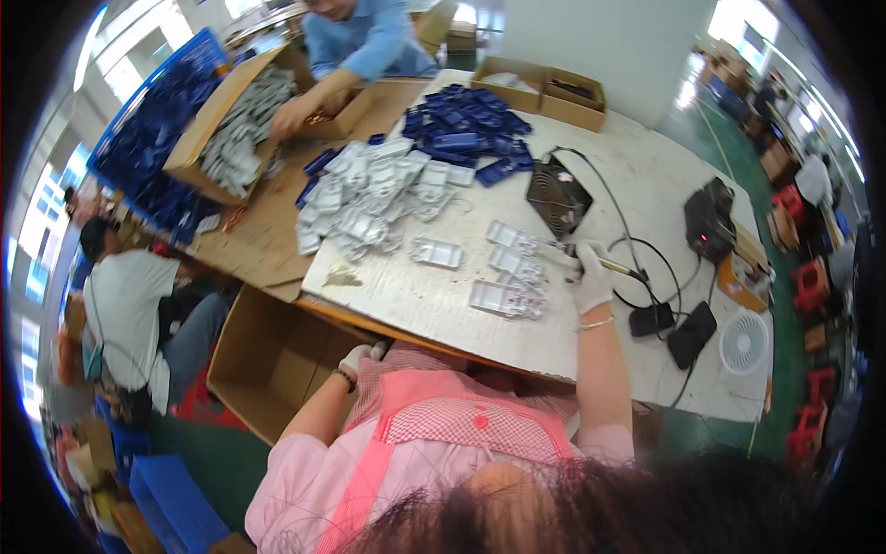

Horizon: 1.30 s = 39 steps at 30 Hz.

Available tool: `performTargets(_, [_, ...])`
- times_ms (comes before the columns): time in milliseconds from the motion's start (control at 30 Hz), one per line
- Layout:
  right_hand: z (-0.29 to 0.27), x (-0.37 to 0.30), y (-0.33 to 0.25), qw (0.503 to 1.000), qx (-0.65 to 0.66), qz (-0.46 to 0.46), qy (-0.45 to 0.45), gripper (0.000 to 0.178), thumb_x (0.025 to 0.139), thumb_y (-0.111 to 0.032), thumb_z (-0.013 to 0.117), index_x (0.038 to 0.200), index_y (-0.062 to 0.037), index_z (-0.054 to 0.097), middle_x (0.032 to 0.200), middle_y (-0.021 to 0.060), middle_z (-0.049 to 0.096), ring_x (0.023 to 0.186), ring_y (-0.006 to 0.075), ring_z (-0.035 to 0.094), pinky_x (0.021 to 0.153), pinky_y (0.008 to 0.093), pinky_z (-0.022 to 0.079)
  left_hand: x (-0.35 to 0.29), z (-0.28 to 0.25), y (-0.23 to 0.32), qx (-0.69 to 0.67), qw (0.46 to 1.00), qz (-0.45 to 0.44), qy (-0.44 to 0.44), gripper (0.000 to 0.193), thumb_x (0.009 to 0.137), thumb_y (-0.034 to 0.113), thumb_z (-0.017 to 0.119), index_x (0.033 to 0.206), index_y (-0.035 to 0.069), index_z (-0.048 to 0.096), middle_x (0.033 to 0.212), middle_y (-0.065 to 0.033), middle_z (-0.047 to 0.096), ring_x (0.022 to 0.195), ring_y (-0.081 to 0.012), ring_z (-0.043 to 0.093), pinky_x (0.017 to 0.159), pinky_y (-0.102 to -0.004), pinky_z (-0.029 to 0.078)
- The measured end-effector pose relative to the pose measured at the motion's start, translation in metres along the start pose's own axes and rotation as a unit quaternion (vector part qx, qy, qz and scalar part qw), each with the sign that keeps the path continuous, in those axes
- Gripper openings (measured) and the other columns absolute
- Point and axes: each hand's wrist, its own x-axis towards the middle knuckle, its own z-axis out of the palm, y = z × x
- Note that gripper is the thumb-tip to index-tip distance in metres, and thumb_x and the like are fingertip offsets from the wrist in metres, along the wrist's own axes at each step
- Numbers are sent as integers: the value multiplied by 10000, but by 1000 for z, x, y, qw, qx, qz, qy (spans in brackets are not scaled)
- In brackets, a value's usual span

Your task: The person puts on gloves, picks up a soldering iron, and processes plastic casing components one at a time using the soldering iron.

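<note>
My right hand (591, 279), in a white glove, is closed around a soldering iron (631, 271) whose cable trails off to the right. Its thin front end points left, at a short column of white plastic housings (514, 266) with small parts at their right ends. Another white housing (437, 252) lies by itself to the left of them. Down at the table's front edge is my left hand (362, 356), also gloved, beside an open cardboard box (277, 355). How its fingers are set is too small to make out.
Heaps of white housings (374, 194) and blue housings (466, 125) cover the table's far left. A black square fan-like unit (558, 196), a black soldering station (709, 222) and a small white fan (744, 342) stand rightward. Across the table, a person in blue (369, 42) reaches into a box.
</note>
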Motion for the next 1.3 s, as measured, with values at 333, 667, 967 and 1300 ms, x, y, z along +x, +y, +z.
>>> performTargets(333, [-5,8,-2,995,71,68,26,122,829,-198,562,785,-85,555,588,-13,497,468,44,428,409,189,346,-66,-88,250,312,909,115,-251,269,837,243,519,964,31,625,873,-163,638,832,-311,605,750,-351,478])
performTargets(667, [-4,12,6,991,17,130,14,189,817,-323,576,824,-134,578,645,-34,497,524,58,452,440,230,380,51,-52,308,334,812,424,221,239,685,59,562,920,80,594,838,-134,587,814,-338,543,698,-425,435])
performTargets(967, [-4,9,-2,992,54,107,34,164,790,-240,605,774,-79,582,602,-15,523,501,40,462,419,184,361,202,-80,249,19,972,228,44,447,720,-31,449,1157,16,530,965,-149,583,841,-242,578,750,-336,472])
performTargets(1300, [-3,9,6,982,89,159,58,160,805,-248,587,769,-92,576,605,-25,525,501,43,455,428,198,365,123,-18,354,-8,909,373,185,122,761,107,594,842,17,579,806,-84,594,698,-164,549,690,-290,447])
